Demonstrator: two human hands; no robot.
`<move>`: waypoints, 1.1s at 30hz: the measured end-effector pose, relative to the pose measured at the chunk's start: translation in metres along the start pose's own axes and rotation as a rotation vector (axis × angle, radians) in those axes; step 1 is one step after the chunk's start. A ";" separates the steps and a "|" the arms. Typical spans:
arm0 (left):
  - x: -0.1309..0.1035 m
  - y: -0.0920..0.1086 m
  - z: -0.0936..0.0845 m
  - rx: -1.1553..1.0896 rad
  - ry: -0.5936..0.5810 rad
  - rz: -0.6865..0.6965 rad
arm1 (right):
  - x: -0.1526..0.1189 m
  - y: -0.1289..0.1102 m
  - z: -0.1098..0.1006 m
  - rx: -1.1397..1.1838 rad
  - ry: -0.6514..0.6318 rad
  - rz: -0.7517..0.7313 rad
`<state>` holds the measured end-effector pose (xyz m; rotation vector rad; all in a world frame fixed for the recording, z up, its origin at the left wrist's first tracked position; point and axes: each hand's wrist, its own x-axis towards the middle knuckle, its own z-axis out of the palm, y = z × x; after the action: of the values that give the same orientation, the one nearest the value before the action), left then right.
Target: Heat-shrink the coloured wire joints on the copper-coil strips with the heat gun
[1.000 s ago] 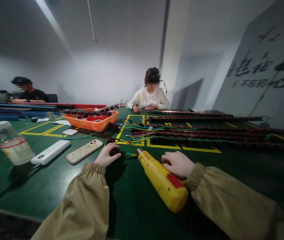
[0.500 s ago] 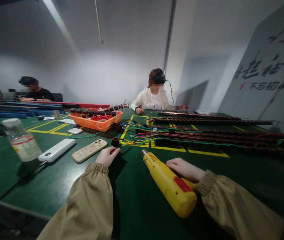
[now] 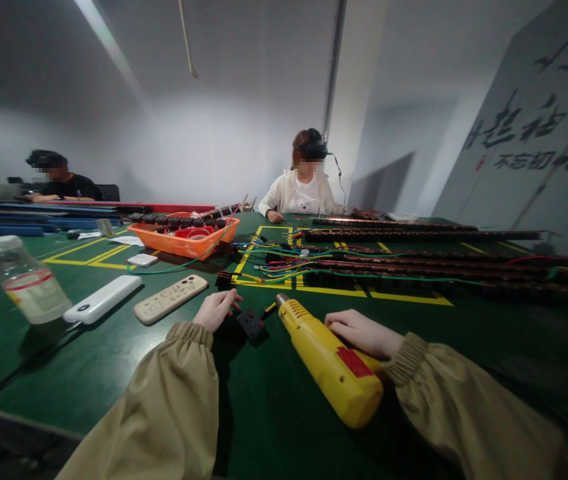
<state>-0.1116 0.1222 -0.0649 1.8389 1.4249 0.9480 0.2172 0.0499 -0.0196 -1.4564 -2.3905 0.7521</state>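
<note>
A yellow heat gun (image 3: 327,360) with a red patch lies across the green table, its metal nozzle pointing away to the left. My right hand (image 3: 361,331) is closed around its handle, on the far side of the body. Just left of the nozzle is a small black square piece (image 3: 251,324) with a short yellow wire end beside it. My left hand (image 3: 217,309) is next to this piece, fingers bent toward it; whether the fingertips touch it is unclear. Beyond the hands lie dark wire bundles (image 3: 394,268) with coloured ends.
An orange basket (image 3: 184,243) holds dark parts. On the left are a beige phone (image 3: 171,300), a white power bank (image 3: 103,299) with a cable, a bottle (image 3: 29,283) and a small white box (image 3: 143,260). Two people sit beyond the table (image 3: 114,373).
The black square piece now shows beside my left hand, whose fingers have loosened. My right hand stays on the heat gun. The whole view has shifted slightly.
</note>
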 end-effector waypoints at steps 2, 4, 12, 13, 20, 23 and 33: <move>-0.004 0.006 -0.001 -0.005 0.016 0.014 | 0.000 0.000 0.000 -0.009 0.001 0.005; -0.009 0.016 0.000 0.034 -0.020 0.078 | 0.000 0.001 0.000 -0.021 0.001 0.007; -0.018 0.021 0.009 0.134 -0.169 0.129 | 0.000 0.001 0.000 -0.045 0.007 -0.007; -0.016 0.017 0.009 0.159 -0.117 0.147 | 0.000 0.002 0.000 -0.040 0.007 -0.009; -0.005 -0.005 0.017 0.278 0.158 0.191 | -0.003 0.001 0.000 -0.020 0.013 -0.017; -0.003 -0.007 0.020 0.301 0.188 0.223 | -0.003 -0.001 -0.001 -0.081 0.063 -0.071; -0.001 -0.010 0.022 0.268 0.167 0.202 | -0.007 -0.003 0.001 0.012 0.059 -0.128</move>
<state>-0.0990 0.1225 -0.0851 2.1769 1.5489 1.0741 0.2178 0.0421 -0.0187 -1.2886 -2.4030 0.6824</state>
